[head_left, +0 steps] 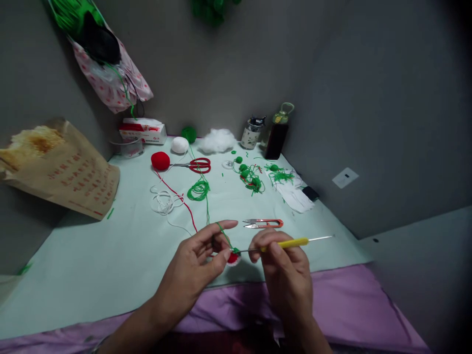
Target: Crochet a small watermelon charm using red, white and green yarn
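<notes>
A pale green table cover (92,265) fills most of the view, and a purple cloth (350,305) lies along its near edge. At the far left a brown paper bag with red print (73,177) leans on the grey wall. Higher up hangs a pink patterned plastic bag (114,81).

Near the back wall stand a dark bottle with a green lid (277,132) and a small glass jar (251,133), with a lump of white stuffing (217,141) beside them. More to the left are a red ball of yarn (160,161) and a white ball of yarn (180,145). Red-handled scissors (195,165) lie just beside the red ball. A loose coil of green yarn (198,190) lies in the middle of the table.

The left hand (195,270) is closed on a small red crochet piece (232,257), pinching it between thumb and fingers, and a green thread runs over its index finger. The right hand (283,270) is clamped on a yellow-handled crochet hook (291,243), whose tip meets the red piece. The two hands are close together above the near edge of the table. Small orange thread snips (263,223) lie just behind them.
</notes>
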The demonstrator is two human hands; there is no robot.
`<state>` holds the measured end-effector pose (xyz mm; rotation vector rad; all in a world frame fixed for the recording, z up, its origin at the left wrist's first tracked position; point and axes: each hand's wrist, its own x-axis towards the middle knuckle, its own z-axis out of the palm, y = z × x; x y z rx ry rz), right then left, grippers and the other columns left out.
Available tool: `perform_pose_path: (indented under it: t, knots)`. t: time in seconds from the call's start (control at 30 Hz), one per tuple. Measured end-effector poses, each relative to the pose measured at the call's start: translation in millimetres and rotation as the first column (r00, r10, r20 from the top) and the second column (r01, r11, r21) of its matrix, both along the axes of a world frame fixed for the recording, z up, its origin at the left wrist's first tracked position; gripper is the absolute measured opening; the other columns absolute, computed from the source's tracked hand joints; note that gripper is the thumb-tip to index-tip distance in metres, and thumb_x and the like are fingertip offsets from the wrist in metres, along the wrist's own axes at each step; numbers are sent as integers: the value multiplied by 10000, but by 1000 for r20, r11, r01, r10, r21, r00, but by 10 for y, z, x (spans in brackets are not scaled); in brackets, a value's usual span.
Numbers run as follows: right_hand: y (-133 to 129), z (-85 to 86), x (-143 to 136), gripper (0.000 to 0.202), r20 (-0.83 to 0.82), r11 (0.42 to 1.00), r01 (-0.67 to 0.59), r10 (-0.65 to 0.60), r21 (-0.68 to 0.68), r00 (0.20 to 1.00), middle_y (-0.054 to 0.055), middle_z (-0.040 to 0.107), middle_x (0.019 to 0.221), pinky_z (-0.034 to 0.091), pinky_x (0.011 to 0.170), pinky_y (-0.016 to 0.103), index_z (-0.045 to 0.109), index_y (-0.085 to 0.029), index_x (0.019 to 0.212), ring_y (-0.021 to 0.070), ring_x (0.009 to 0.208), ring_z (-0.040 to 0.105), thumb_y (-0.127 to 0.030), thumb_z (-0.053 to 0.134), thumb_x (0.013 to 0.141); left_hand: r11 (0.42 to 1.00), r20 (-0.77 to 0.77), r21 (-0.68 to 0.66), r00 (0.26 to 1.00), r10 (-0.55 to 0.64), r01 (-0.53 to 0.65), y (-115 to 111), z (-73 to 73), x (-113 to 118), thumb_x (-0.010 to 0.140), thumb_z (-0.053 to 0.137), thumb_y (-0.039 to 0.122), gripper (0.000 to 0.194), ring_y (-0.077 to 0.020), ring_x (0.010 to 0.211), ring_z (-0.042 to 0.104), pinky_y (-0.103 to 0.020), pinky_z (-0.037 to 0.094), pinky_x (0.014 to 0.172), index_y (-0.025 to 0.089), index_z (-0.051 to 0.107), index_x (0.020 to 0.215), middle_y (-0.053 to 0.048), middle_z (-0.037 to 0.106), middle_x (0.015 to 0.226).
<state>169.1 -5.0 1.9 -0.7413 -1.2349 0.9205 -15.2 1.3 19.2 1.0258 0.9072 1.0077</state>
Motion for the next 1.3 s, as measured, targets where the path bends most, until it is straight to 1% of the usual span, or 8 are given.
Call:
perform_pose_path:
  t: [0.13, 0.27, 0.43, 0.53, 0.7, 0.87, 1.0, 1.3]
  knots:
    - [12, 6, -77, 167, 146, 999, -17, 9, 52, 989, 54, 777, 922, 598, 720, 296, 790, -248, 1004, 190, 855, 722, -247, 623, 1021, 999, 26, -36, 1000, -5, 6, -10, -26, 32, 861, 794, 269, 385, -171, 866, 642, -302, 518, 869, 274, 771, 1245, -6, 669, 890]
    - [-43, -41, -124, 240, 320, 981, 95, -146, 169, 936, 47, 769, 947, 629, 729, 294, 774, -272, 1111, 188, 875, 741, -150, 587, 1022, 995, 129, -74, 989, 78, -69, -9, -40, 94, 803, 866, 296, 439, -172, 825, 646, -304, 529, 834, 243, 777, 1230, -15, 712, 888]
    - [-77, -164, -82, 441, 550, 829, 35, -401, 558, 733, 109, 746, 1129, 639, 807, 345, 688, -240, 1373, 239, 1007, 729, -99, 658, 957, 959, 357, -283, 927, 112, -7, -24, -47, 162, 768, 910, 333, 520, -145, 876, 640, -251, 485, 881, 231, 775, 1260, -10, 709, 894]
    - [-49, -135, -24, 329, 460, 921, 104, -283, 376, 842, 72, 752, 1006, 618, 781, 342, 742, -247, 1241, 209, 922, 712, -89, 599, 990, 923, 405, -373, 912, 70, 95, 0, -36, 127, 750, 915, 288, 474, -117, 805, 615, -218, 468, 835, 186, 807, 1200, -21, 708, 840]
    - [18, -50, -27, 171, 33, 999, 42, -43, 23, 999, 18, 708, 812, 556, 597, 274, 771, -244, 972, 140, 643, 635, -229, 608, 1021, 963, 312, -267, 948, 61, 26, 12, -31, 91, 775, 883, 271, 366, -105, 746, 581, -211, 450, 773, 200, 830, 1130, -2, 685, 803]
    - [14, -87, -97, 157, 125, 1000, 29, -29, -1, 992, 60, 792, 895, 625, 749, 326, 805, -243, 959, 210, 862, 747, -280, 658, 998, 984, 241, -178, 970, 28, 15, -43, -73, 136, 802, 884, 266, 398, -150, 902, 640, -270, 487, 897, 285, 802, 1191, 0, 702, 890]
    - [4, -112, -80, 147, 76, 997, 59, -55, -54, 996, 56, 788, 885, 608, 643, 274, 797, -230, 969, 162, 704, 715, -290, 666, 996, 980, 275, -200, 961, 40, 16, -54, -78, 125, 788, 901, 246, 448, -166, 959, 680, -303, 505, 954, 313, 787, 1216, 1, 696, 942]
    - [27, -66, -34, 181, -157, 987, -129, 113, -97, 981, 50, 790, 882, 612, 635, 249, 760, -213, 964, 139, 683, 716, -309, 621, 1029, 989, 194, -147, 980, 53, -24, -50, -57, 86, 829, 855, 292, 326, -135, 840, 594, -256, 474, 841, 284, 823, 1153, 5, 646, 865]
